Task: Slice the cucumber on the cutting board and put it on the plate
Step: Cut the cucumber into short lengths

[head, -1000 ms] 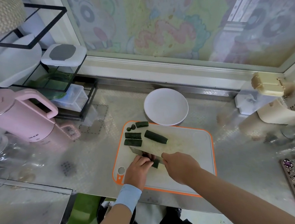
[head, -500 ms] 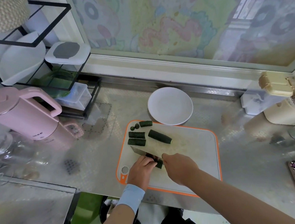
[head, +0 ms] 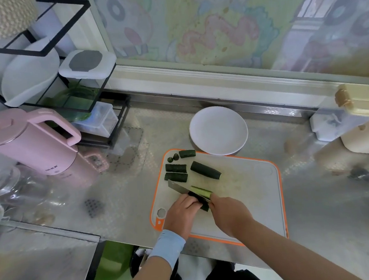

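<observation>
The left hand (head: 181,213) pins a cucumber piece (head: 200,195) on the cutting board (head: 249,192), fingers closed over it, while the right hand (head: 230,214) grips the knife (head: 178,187), blade on that piece. Cut chunks (head: 204,169) lie toward the board's 11 o'clock corner; the white plate (head: 218,130) at its 12 o'clock holds nothing.

Plate (head: 218,130) behind cutting board (head: 249,187), cucumber pieces (head: 205,170) on board, kettle (head: 32,142) far left, seemingly

A pale blue wristband (head: 166,245) circles the left wrist; forearms bare.
</observation>
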A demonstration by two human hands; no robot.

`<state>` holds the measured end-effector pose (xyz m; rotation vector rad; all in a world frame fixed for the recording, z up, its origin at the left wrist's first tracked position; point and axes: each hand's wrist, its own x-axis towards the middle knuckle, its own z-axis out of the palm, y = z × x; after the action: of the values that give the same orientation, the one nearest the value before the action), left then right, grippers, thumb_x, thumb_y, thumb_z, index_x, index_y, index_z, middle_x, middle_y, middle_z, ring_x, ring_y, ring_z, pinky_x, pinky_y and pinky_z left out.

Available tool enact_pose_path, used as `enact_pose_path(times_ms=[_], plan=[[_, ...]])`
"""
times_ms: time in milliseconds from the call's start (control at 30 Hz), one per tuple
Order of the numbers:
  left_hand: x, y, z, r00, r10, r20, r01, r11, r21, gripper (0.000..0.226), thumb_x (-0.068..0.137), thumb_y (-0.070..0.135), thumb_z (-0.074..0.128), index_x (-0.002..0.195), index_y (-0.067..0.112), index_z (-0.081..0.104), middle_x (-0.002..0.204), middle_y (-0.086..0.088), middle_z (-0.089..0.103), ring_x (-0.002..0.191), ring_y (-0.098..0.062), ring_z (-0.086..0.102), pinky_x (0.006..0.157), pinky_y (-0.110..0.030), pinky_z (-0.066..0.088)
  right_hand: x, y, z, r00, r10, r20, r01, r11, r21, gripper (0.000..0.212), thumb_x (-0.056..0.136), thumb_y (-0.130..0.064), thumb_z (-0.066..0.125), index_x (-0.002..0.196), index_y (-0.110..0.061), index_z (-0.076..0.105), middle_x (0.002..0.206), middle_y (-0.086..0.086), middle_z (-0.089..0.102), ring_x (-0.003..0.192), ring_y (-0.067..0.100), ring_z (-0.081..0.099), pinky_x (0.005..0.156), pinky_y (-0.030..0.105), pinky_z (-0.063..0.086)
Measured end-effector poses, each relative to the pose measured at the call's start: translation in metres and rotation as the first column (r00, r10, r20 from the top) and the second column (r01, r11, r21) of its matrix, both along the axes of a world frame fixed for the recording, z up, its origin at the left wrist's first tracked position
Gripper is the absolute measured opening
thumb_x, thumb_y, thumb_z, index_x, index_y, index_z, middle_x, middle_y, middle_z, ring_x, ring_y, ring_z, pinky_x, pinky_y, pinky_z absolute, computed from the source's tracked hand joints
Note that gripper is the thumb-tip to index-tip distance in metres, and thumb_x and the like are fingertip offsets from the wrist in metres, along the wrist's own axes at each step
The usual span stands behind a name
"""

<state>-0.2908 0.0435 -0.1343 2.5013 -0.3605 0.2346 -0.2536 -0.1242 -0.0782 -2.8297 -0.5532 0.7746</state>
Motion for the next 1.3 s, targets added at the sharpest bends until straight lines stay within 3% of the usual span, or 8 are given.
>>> enact_pose_path(times_ms=[267, 433, 533, 600, 767, 967, 1167, 1300], plan=[[0.01, 0.008, 0.012, 0.991, -0.12, -0.058, 0.126, 0.986, 0.112, 0.029, 0.069, 0.008, 0.073, 0.095, 0.018, 0.064, 0.102, 0.002, 0.057, 0.096, -0.016, 0.051, 0.084, -0.026, 0.045, 0.016, -0.009, 0.02, 0.969, -0.195, -0.152, 0.212, 0.972, 0.103, 0.03, 0.103, -0.046, 0.032, 0.092, -0.023, 0.048, 0.082, -0.001, 0.059, 0.076, 0.022, 0.058, 0.065, 0.034, 0.045], [0.026, 0.012, 0.025, 0.975, -0.168, -0.143, 0.198, 0.951, 0.238, 0.042, 0.048, 0.013, 0.088, 0.08, 0.022, 0.064, 0.078, 0.005, 0.065, 0.068, -0.012, 0.059, 0.06, -0.018, 0.048, 0.036, -0.015, 0.046, 0.963, -0.262, -0.062, 0.269, 0.946, 0.178, 0.028, 0.103, -0.045, 0.033, 0.092, -0.026, 0.05, 0.079, -0.003, 0.057, 0.072, 0.018, 0.055, 0.059, 0.03, 0.038], [0.032, 0.032, 0.028, 0.973, -0.165, -0.162, 0.201, 0.952, 0.232, 0.045, 0.047, 0.011, 0.09, 0.084, 0.02, 0.066, 0.08, 0.003, 0.066, 0.067, -0.013, 0.062, 0.056, -0.017, 0.048, 0.044, -0.012, 0.051, 0.95, -0.31, -0.021, 0.308, 0.931, 0.195, 0.03, 0.103, -0.045, 0.034, 0.087, -0.024, 0.047, 0.074, -0.002, 0.055, 0.07, 0.02, 0.055, 0.057, 0.032, 0.037], [0.036, 0.051, 0.031, 0.971, -0.125, -0.204, 0.169, 0.962, 0.213, 0.045, 0.054, 0.008, 0.087, 0.093, 0.019, 0.066, 0.086, 0.0, 0.067, 0.071, -0.016, 0.065, 0.057, -0.021, 0.051, 0.046, -0.009, 0.05, 0.94, -0.342, -0.015, 0.337, 0.919, 0.206, 0.032, 0.103, -0.046, 0.034, 0.08, -0.024, 0.042, 0.071, -0.001, 0.055, 0.07, 0.023, 0.055, 0.056, 0.033, 0.036], [0.056, 0.088, 0.032, 0.939, -0.035, -0.343, 0.124, 0.963, 0.241, 0.034, 0.092, 0.015, 0.055, 0.125, 0.014, 0.057, 0.125, -0.005, 0.052, 0.113, -0.022, 0.051, 0.095, -0.029, 0.04, 0.044, 0.002, 0.044, 0.934, -0.356, -0.027, 0.354, 0.914, 0.201, 0.031, 0.102, -0.046, 0.033, 0.082, -0.025, 0.044, 0.073, -0.002, 0.056, 0.066, 0.018, 0.055, 0.053, 0.031, 0.036], [0.073, 0.086, 0.027, 0.939, -0.1, -0.33, 0.201, 0.936, 0.289, 0.034, 0.093, 0.018, 0.053, 0.126, 0.015, 0.059, 0.124, -0.005, 0.051, 0.113, -0.022, 0.048, 0.095, -0.032, 0.04, 0.037, 0.009, 0.037, 0.933, -0.36, -0.014, 0.356, 0.914, 0.193, 0.031, 0.103, -0.046, 0.032, 0.089, -0.023, 0.049, 0.074, -0.003, 0.057, 0.066, 0.017, 0.056, 0.056, 0.033, 0.045], [0.072, 0.07, 0.035, 0.966, -0.075, -0.248, 0.148, 0.946, 0.288, 0.037, 0.09, 0.029, 0.057, 0.125, 0.018, 0.057, 0.121, 0.0, 0.052, 0.112, -0.019, 0.046, 0.095, -0.032, 0.041, 0.04, 0.004, 0.038, 0.917, -0.398, -0.035, 0.396, 0.892, 0.217, 0.03, 0.103, -0.044, 0.034, 0.082, -0.024, 0.044, 0.071, -0.002, 0.054, 0.064, 0.02, 0.053, 0.053, 0.032, 0.037], [0.072, 0.027, 0.039, 0.93, -0.238, -0.281, 0.329, 0.88, 0.341, 0.042, 0.086, 0.04, 0.058, 0.124, 0.023, 0.055, 0.12, 0.003, 0.049, 0.113, -0.017, 0.039, 0.098, -0.033, 0.035, 0.045, -0.001, 0.038, 0.906, -0.421, -0.033, 0.417, 0.878, 0.235, 0.033, 0.103, -0.045, 0.034, 0.079, -0.023, 0.041, 0.07, -0.001, 0.054, 0.063, 0.021, 0.051, 0.053, 0.033, 0.036]])
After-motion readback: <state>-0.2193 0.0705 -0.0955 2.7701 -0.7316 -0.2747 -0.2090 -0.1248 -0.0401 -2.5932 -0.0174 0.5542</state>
